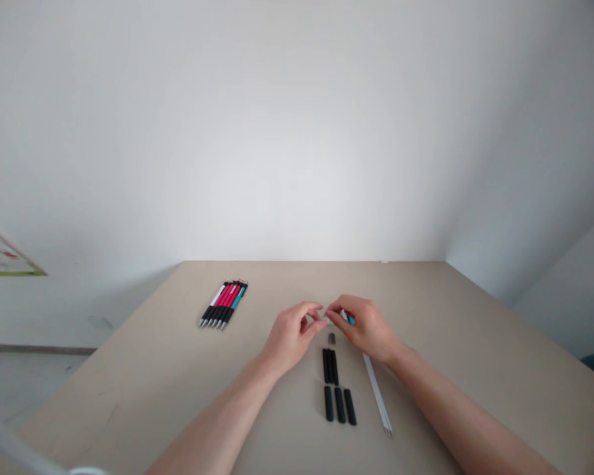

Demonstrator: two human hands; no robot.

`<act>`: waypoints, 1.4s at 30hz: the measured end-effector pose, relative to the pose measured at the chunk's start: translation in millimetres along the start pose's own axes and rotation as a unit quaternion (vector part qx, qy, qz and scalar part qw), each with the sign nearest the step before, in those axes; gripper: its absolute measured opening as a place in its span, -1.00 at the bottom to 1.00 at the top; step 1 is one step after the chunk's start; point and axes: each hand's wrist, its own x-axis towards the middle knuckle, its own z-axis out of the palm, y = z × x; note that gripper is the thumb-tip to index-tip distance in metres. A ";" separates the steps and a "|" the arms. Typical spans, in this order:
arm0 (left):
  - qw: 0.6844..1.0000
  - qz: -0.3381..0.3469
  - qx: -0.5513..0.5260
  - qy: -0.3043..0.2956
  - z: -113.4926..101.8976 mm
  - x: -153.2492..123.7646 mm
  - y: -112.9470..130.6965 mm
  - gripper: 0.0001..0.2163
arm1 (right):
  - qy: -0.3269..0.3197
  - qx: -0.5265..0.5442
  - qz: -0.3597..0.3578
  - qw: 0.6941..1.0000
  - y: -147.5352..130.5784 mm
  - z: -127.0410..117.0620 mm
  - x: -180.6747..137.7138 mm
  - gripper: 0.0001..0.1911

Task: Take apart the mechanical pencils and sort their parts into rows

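Note:
Both hands meet over the middle of the table, fingertips almost touching. My left hand (293,335) has its thumb and index finger curved with a gap between the tips. My right hand (369,323) pinches thumb and fingers together; a tiny pale piece seems to be at the tips, too small to name. Beneath that hand a blue pen part (351,320) partly shows. Thin white pen refills (377,396) run from under the right hand toward me. Small dark metallic pieces (331,338) lie just below the fingers. Nearer are black pen grips (330,367) in two rows.
Several assembled pens (224,305) with pink, white and teal barrels lie side by side on the left of the beige table (148,369). A white wall (297,165) rises behind the far edge. Part of a poster (4,254) hangs at far left.

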 end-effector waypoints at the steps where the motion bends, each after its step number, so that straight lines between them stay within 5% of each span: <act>1: 1.000 -0.008 0.009 0.008 -0.9 0.5 0.2 -0.79 | 0.007 -0.017 0.006 1.000 3.0 -2.1 0.2 -0.80; 13: 0.996 -0.052 0.056 0.055 -3.7 5.1 -3.7 -0.78 | -0.068 -0.156 0.052 0.984 16.5 -6.8 0.5 -0.79; 36: 0.995 -0.054 0.068 0.054 -2.6 5.3 -7.1 -0.79 | -0.081 -0.150 0.077 0.982 13.6 -7.0 1.3 -0.79; 42: 0.986 -0.066 0.124 0.087 -6.0 6.3 -12.9 -0.83 | 0.002 -0.213 0.258 0.942 24.6 -13.7 2.2 -0.73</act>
